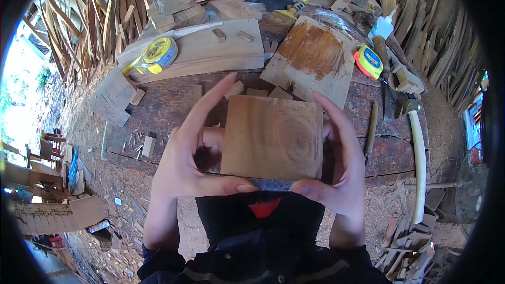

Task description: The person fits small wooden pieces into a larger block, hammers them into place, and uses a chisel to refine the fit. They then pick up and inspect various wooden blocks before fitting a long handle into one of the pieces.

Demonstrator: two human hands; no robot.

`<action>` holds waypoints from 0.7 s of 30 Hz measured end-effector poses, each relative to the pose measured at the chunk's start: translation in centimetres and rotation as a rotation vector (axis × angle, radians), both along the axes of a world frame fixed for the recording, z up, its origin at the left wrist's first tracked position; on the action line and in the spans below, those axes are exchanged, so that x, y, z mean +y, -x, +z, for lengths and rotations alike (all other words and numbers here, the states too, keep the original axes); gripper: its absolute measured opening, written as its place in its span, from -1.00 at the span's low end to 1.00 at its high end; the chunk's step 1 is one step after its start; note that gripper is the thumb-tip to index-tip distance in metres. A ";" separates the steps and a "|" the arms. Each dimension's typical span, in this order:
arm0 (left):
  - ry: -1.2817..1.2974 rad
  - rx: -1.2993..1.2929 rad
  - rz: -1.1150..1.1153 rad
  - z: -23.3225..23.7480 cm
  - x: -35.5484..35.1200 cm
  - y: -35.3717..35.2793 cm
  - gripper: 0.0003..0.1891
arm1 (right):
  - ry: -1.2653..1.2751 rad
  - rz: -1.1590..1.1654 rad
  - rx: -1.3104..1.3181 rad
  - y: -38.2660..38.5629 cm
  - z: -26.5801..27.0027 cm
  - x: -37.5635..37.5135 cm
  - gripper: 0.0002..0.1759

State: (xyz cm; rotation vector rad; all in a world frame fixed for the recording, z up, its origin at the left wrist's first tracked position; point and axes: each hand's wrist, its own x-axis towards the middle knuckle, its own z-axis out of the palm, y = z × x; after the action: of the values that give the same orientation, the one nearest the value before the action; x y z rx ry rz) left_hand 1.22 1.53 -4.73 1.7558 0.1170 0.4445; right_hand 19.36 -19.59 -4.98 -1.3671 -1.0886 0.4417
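A square wooden block [273, 139] with a round grain knot on its upper face is held up between my two hands, above the near edge of the workbench. My left hand [181, 163] grips its left side, thumb along the near lower edge and index finger stretched out past the far corner. On the opposite side, my right hand [347, 163] holds it with the thumb at the near edge and the index finger along the far right corner. The other fingers are partly hidden by the block. A dark bluish strip shows under its near edge.
Around the workbench [152, 100] lie a yellow tape measure [160, 54], a second tape measure [369, 62], a brown-stained board [315, 47], a brush [293, 9], a white glue bottle [382, 27] and a hammer [417, 163]. Wood offcuts and sticks surround it.
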 end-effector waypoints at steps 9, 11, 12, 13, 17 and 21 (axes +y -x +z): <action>0.061 0.099 -0.010 0.6 0.0 0.2 0.06 | 0.072 -0.029 -0.120 -0.3 0.0 -0.1 0.10; 0.050 0.105 0.011 0.3 0.0 0.1 0.07 | 0.111 -0.060 -0.162 -0.2 0.2 -0.1 0.04; 0.041 0.106 0.022 0.2 0.0 0.1 0.07 | 0.126 -0.058 -0.176 -0.2 0.3 -0.1 0.02; 0.024 0.101 0.037 0.1 -0.1 0.0 0.07 | 0.140 -0.057 -0.190 -0.3 0.4 0.0 0.00; -0.267 0.023 0.064 0.0 0.5 -0.4 0.04 | 0.207 -0.097 -0.116 0.1 0.3 0.1 -0.05; -0.223 0.114 0.130 0.5 -0.1 -0.4 0.12 | 0.231 -0.119 -0.140 0.1 0.1 0.2 -0.11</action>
State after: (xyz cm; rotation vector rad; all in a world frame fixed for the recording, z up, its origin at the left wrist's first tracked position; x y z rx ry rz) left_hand 1.58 1.47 -4.24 2.0013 0.2723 0.4654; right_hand 19.26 -19.44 -4.88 -1.6782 -1.0874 0.3981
